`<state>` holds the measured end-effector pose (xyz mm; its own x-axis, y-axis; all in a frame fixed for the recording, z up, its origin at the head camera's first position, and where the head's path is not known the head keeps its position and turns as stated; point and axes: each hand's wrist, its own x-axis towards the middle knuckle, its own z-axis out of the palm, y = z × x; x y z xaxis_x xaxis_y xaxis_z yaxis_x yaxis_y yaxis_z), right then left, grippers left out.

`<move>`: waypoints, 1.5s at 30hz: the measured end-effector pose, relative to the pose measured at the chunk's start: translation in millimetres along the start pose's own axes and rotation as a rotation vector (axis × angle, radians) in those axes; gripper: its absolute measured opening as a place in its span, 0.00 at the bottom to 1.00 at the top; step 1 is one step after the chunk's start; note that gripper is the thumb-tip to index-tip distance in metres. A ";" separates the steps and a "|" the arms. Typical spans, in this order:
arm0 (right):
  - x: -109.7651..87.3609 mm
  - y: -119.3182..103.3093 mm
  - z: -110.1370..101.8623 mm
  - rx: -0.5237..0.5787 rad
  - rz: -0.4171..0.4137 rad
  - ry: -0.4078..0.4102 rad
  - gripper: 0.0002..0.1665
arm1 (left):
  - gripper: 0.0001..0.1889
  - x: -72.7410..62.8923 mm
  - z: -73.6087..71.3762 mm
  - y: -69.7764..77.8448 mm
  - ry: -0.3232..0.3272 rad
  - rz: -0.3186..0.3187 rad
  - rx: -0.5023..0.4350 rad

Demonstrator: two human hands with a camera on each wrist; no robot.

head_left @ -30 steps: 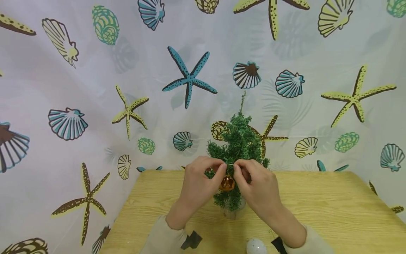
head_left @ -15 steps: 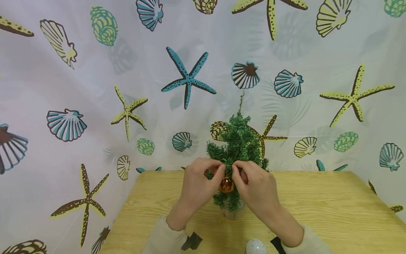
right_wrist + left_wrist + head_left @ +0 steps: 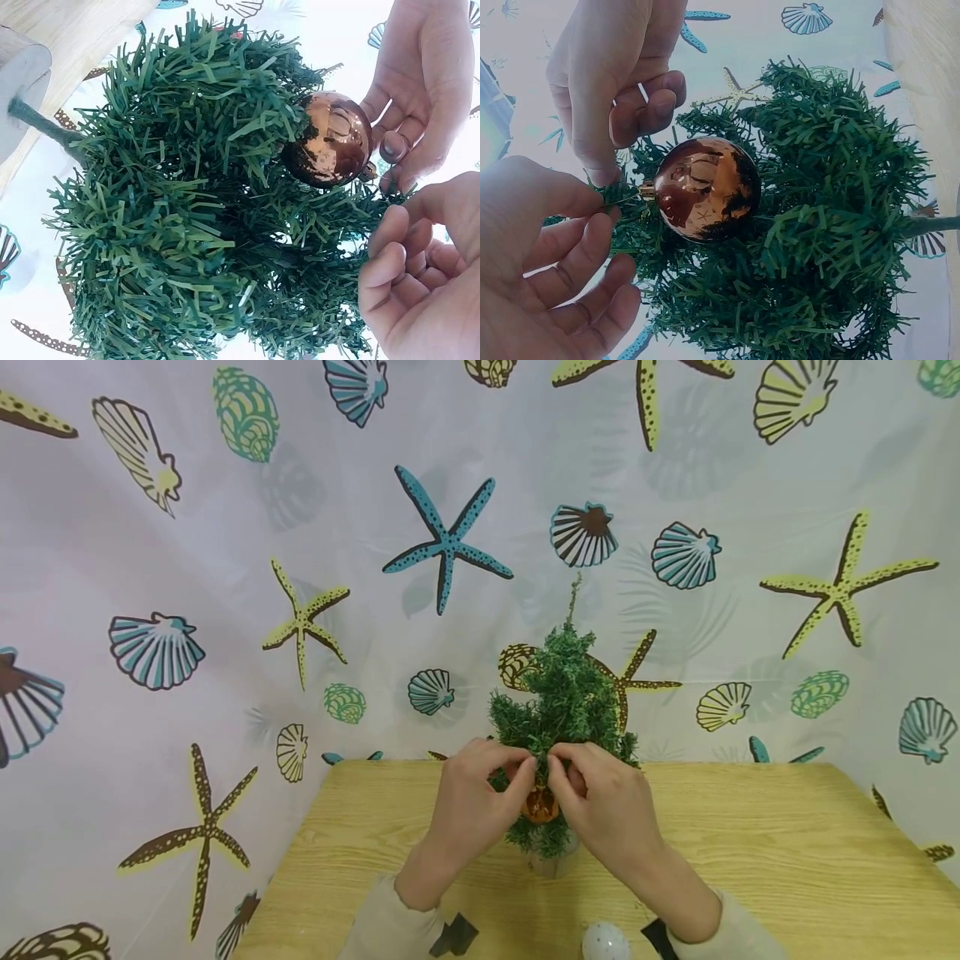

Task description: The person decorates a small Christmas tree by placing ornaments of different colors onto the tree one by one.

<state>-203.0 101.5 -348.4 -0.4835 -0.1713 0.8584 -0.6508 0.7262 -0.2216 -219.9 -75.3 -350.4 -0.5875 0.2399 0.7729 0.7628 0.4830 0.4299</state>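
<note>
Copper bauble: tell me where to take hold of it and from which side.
Best pinch the small cap, coming from above and the front. The copper bauble sits cap-up, its body smooth and round, so likely slippery, while the tree stands close behind and would probably hinder reaching from the back.
</note>
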 end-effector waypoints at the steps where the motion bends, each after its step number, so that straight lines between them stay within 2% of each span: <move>1: -0.2 0.2 -0.1 0.001 -0.002 -0.001 0.04 | 0.04 -0.2 0.0 0.4 -0.003 0.000 -0.001; 10: -0.6 3.3 -4.2 0.046 -0.017 -0.013 0.08 | 0.04 -2.0 0.1 1.7 -0.007 0.010 -0.020; 16: -0.1 7.8 -14.3 0.168 0.062 -0.071 0.07 | 0.04 -2.9 0.2 2.0 -0.009 0.021 -0.019; 19: 0.0 11.2 -19.7 0.209 0.097 -0.071 0.07 | 0.04 -3.6 0.5 1.2 -0.006 0.029 -0.014; 25: 1.0 19.2 -28.4 0.227 0.163 -0.020 0.07 | 0.05 -5.8 -0.2 1.0 0.002 0.024 -0.009; 33: 3.7 27.6 -33.4 0.213 0.278 0.060 0.07 | 0.05 -10.7 -0.4 1.2 0.003 -0.013 -0.002; 45: 4.0 39.1 -30.5 0.195 0.286 0.154 0.13 | 0.04 -22.0 -3.3 1.1 0.034 -0.009 0.003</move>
<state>-212.5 149.5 -339.6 -0.5777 0.1333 0.8053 -0.6083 0.5875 -0.5336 -205.3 -82.8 -365.4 -0.5848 0.2064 0.7844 0.7565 0.4877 0.4357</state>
